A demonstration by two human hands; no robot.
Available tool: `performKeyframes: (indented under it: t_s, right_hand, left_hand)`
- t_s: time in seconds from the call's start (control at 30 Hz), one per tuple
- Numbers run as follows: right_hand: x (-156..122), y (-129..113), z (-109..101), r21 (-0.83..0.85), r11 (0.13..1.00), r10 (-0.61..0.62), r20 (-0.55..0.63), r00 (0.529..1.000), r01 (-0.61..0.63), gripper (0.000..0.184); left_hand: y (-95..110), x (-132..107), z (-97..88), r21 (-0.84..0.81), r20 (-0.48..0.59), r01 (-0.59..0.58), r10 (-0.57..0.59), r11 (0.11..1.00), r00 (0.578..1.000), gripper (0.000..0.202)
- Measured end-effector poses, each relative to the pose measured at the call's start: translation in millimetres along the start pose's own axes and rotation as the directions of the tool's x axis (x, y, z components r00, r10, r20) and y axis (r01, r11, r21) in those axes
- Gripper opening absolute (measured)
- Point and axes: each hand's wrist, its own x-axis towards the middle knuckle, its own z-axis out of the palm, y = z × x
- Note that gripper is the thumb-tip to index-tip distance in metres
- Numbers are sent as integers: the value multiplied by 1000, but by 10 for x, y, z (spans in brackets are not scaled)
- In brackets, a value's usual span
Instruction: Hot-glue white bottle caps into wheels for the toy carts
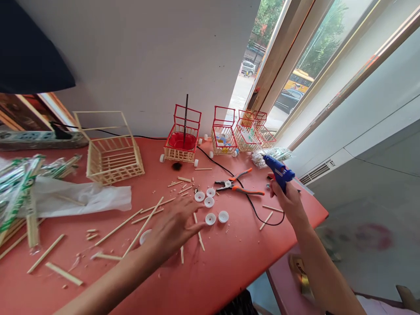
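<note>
My right hand [288, 202] is closed around the grip of a blue glue gun [277, 169], nozzle pointing up and left, near the red table's [213, 271] right edge. Its black cord [256, 214] loops over the table. My left hand [175, 225] reaches flat over the table with fingers spread, fingertips close to several white bottle caps [210, 204] and short wooden sticks [198, 236]. It holds nothing.
Orange-handled pliers [241, 187] lie beyond the caps. An unpainted stick basket [111, 153] stands at left by clear plastic wrapping [78, 197]. Several red-rimmed stick carts [182, 142] line the wall toward the window. Long sticks [144, 225] scatter over the table.
</note>
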Motion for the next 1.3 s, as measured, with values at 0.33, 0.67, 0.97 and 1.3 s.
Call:
performKeyframes:
  t_s: [0.33,0.67,0.97,1.3]
  right_hand:
    - [-623,-420,114,231,956,40,507,861,-181,51]
    - [-864,-510,272,48,996,42,502,864,-76,48]
    - [-812,-476,297,-62,998,45,510,859,-16,45]
    - [-766,-458,326,-131,991,50,519,853,22,49]
  left_hand:
    - [22,69,334,229,44,-37,27,973,999,7]
    - [-32,-5,348,21,-104,-93,94,995,990,22]
    - [-62,-12,333,-20,-157,-144,139,989,978,19]
    - [-114,-13,354,-4,-102,-146,145,989,984,19]
